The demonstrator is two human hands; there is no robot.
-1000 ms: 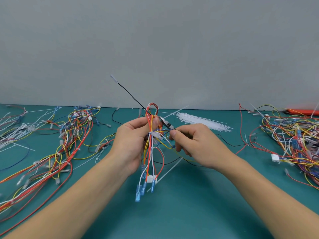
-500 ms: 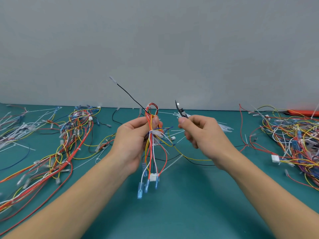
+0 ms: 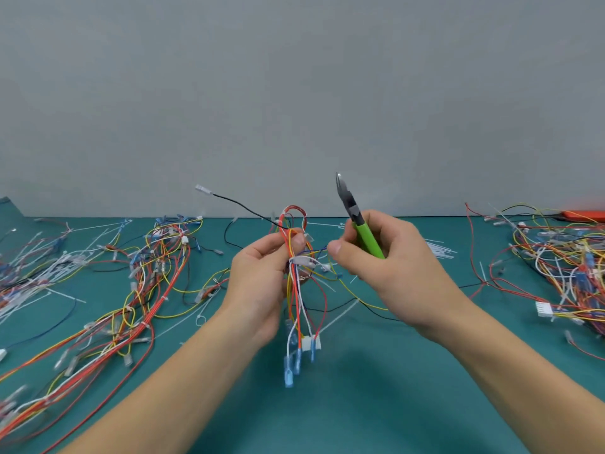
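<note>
The left hand is curled round a slim bundle of red, yellow, white and orange wires, thumb pressed near the top. It holds the bundle upright above the teal mat, so the translucent blue spade terminals and a small white plug housing dangle below the palm. A white plastic cable tie girdles the bundle just under that thumb. The right hand, just beside it, is wrapped round the green handle of small steel side cutters, whose tips point up and away from the wires; whether the blades are parted I cannot tell. The likely job is trimming the tie, and the main hazard lies there: the tie sits tight against the thin insulated strands, so blades brought in at a slant could nick or sever a wire instead of the plastic. A loose yellow loop and a thin black lead stray out past the left fingers and might slip between the blades unnoticed. With only one hand steadying it, the bundle may also twist as the cutters close. Tangled harness heaps lie well left of the left hand.
</note>
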